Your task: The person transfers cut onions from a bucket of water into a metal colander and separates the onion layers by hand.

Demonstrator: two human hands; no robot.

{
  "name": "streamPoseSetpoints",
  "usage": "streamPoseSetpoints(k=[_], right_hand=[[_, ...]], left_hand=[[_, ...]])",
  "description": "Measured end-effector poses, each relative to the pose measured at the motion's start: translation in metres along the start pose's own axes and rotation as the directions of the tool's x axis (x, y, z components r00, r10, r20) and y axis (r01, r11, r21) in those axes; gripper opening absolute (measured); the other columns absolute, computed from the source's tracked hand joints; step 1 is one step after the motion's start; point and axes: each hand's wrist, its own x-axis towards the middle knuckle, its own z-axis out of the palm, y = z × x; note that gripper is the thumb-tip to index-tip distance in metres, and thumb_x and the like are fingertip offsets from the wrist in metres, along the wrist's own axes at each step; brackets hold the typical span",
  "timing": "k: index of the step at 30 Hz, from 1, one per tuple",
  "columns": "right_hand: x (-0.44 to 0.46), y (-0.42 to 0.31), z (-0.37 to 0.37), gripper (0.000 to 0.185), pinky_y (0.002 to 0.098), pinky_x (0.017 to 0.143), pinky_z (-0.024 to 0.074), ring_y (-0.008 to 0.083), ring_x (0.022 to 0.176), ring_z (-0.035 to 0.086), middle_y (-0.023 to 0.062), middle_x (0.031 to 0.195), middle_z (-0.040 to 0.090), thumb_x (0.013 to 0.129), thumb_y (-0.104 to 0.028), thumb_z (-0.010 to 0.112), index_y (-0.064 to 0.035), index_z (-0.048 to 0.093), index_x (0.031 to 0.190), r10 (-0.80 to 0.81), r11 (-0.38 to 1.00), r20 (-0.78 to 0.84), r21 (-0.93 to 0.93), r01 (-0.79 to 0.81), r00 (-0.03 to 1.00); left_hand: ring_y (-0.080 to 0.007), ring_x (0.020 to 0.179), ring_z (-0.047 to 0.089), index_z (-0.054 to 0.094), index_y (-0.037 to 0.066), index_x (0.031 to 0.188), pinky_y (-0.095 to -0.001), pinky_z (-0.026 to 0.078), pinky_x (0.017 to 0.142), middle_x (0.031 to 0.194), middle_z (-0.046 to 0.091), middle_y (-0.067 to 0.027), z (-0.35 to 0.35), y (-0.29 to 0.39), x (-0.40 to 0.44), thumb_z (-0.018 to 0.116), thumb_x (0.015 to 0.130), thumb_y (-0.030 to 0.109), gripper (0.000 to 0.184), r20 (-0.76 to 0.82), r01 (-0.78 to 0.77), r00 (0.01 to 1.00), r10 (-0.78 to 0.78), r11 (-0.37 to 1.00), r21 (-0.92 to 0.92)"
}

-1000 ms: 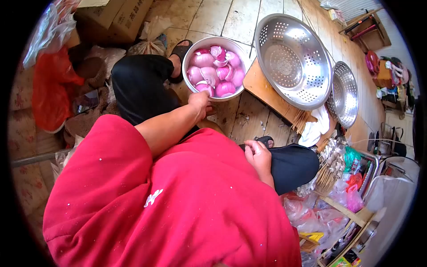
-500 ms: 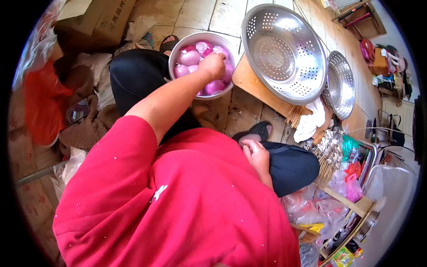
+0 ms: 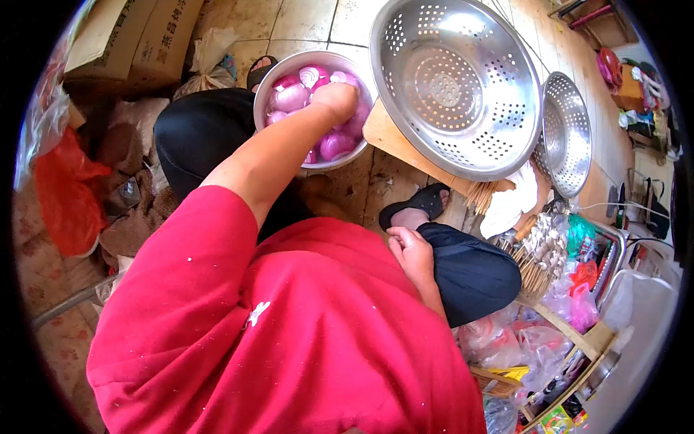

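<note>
Peeled red onions (image 3: 336,145), whole and partly cut, fill a round metal bowl (image 3: 259,108). My left hand (image 3: 337,101) reaches into the bowl from above and touches the onions; its fingertips are hidden below the hand. By my bent right knee, my right hand (image 3: 412,251) rests on the dark trouser leg with its fingers curled in, and nothing shows in it. Right of the bowl, a large perforated steel colander (image 3: 448,87) sits tilted on a wooden board (image 3: 394,141).
A second colander (image 3: 565,134) stands behind the large one. Thin wooden skewers (image 3: 480,195) and a white cloth (image 3: 510,206) lie beside the board. Skewered food (image 3: 542,246) and plastic bags (image 3: 499,340) are at right; a cardboard box (image 3: 137,43) and red bag (image 3: 69,195) are left.
My left hand has moved from the bowl's near rim onto the onions inside. The view has shifted, so the bowl appears farther left. My right hand has stayed by the knee.
</note>
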Motion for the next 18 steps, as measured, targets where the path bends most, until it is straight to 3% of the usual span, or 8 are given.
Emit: streamPoseSetpoints(k=[4,8,10,11,12,13,15,18], right_hand=[[0.005,-0.003,0.002,0.016,0.0366,0.071,0.0522,0.0291,0.08,0.066,0.0134,0.087,0.067,0.082,-0.013,0.062,-0.0061,0.066,0.096,-0.004,1.0,0.027,-0.005,0.004,1.0],[0.012,-0.006,0.009,0.017,0.0371,0.072,0.0519,0.0295,0.08,0.066,0.0142,0.087,0.068,0.082,-0.013,0.06,-0.0041,0.066,0.095,-0.045,0.998,0.027,0.046,0.043,0.999],[0.012,-0.012,0.009,0.017,0.0373,0.072,0.0519,0.0296,0.08,0.066,0.0143,0.086,0.068,0.083,-0.014,0.06,-0.0042,0.066,0.095,-0.043,0.998,0.037,0.04,0.041,0.998],[0.012,-0.014,0.009,0.017,0.0374,0.072,0.0519,0.0296,0.08,0.066,0.0144,0.086,0.068,0.083,-0.014,0.06,-0.0042,0.066,0.095,-0.039,0.999,0.047,0.029,0.037,0.998],[0.012,-0.014,0.01,0.017,0.0374,0.072,0.0519,0.0296,0.08,0.066,0.0144,0.086,0.068,0.083,-0.014,0.06,-0.0042,0.066,0.095,-0.04,0.999,0.047,0.029,0.039,0.998],[0.011,-0.013,0.01,0.017,0.0375,0.072,0.0519,0.0296,0.08,0.066,0.0144,0.086,0.068,0.083,-0.014,0.06,-0.0042,0.066,0.095,-0.037,0.999,0.049,0.028,0.036,0.998],[0.009,-0.013,0.01,0.017,0.0375,0.072,0.052,0.0296,0.08,0.066,0.0145,0.086,0.068,0.083,-0.014,0.059,-0.0041,0.066,0.095,-0.036,0.999,0.05,0.021,0.035,0.998],[0.006,-0.014,0.01,0.017,0.0377,0.072,0.0521,0.0295,0.08,0.066,0.0146,0.086,0.068,0.082,-0.014,0.059,-0.0041,0.066,0.095,-0.051,0.999,0.073,0.01,0.051,0.996]], left_hand=[[-0.0286,0.076,0.068,0.07,0.008,0.101,-0.0381,0.053,0.07,0.085,0.07,-0.0145,-0.01,-0.013,-0.026,0.061,0.085,0.02,0.022,-0.301,-0.045,0.953,-0.042,0.96,-0.277],[-0.0139,0.06,0.065,0.071,0.004,0.099,-0.0297,0.053,0.058,0.079,0.071,-0.0106,-0.031,0.003,-0.077,0.068,0.082,0.016,0.02,-0.034,0.041,0.993,-0.109,0.62,-0.783],[-0.0145,0.066,0.066,0.073,0.005,0.091,-0.031,0.054,0.064,0.076,0.071,-0.0107,-0.038,0.027,-0.12,0.069,0.081,0.017,0.016,0.007,0.021,1.0,-0.023,0.721,-0.693],[-0.0098,0.063,0.062,0.074,0.01,0.092,-0.029,0.053,0.063,0.076,0.071,-0.0044,-0.006,0.022,-0.125,0.07,0.083,0.02,0.015,-0.164,-0.202,0.978,0.127,0.764,-0.613],[-0.0122,0.068,0.064,0.074,0.008,0.091,-0.0306,0.054,0.068,0.08,0.071,-0.006,-0.005,0.035,-0.145,0.071,0.081,0.02,0.016,-0.047,-0.113,0.993,0.11,0.732,-0.672],[-0.0137,0.074,0.065,0.071,0.007,0.1,-0.0306,0.053,0.072,0.084,0.071,-0.0086,0.01,0.033,-0.153,0.071,0.078,0.017,0.024,-0.062,-0.266,0.95,0.306,0.689,-0.674],[-0.0285,0.087,0.067,0.054,0.007,0.128,-0.0391,0.052,0.081,0.1,0.069,-0.0155,0.046,0.031,-0.157,0.065,0.078,0.015,0.052,0.161,-0.353,0.886,0.434,0.858,-0.373],[-0.0333,0.096,0.065,0.059,0.012,0.123,-0.0413,0.05,0.087,0.108,0.066,-0.0166,0.061,0.042,-0.154,0.058,0.079,0.017,0.044,0.471,-0.334,0.82,0.326,0.94,-0.069]])
